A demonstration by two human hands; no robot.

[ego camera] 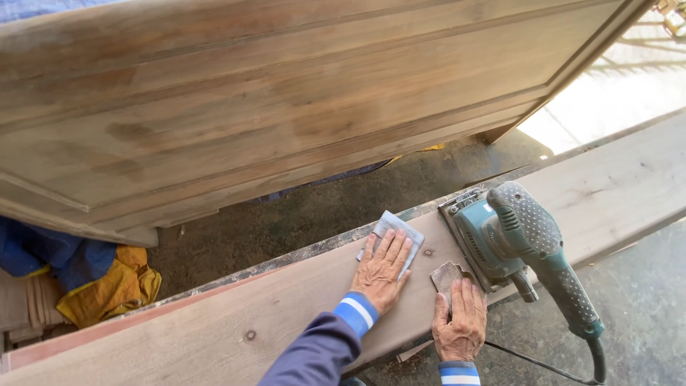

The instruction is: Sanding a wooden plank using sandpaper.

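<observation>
A long wooden plank (236, 314) runs across the view, pale and dusty, with a dark knot near its low end. Under it is a rough grey floor (300, 214). Behind the plank leans a big wooden door panel (271, 100) that fills the top of the view. Bright light falls on the ground at the far right.

The left hand (382, 271) lies flat on the plank, fingers spread a little, pressing down a grey sheet of sandpaper (391, 227). The sheet pokes out just past the fingertips.

The right hand (461, 322) lies flat too, fingers close together, on a small brown scrap of sandpaper (444, 274) at the fingertips.

Just beyond the right fingers sits a green sander (514, 236) on the plank. Its cord (543, 366) trails down by the right wrist.

Far off to the left of the fingers lies blue and yellow cloth (86, 275) on the floor.
</observation>
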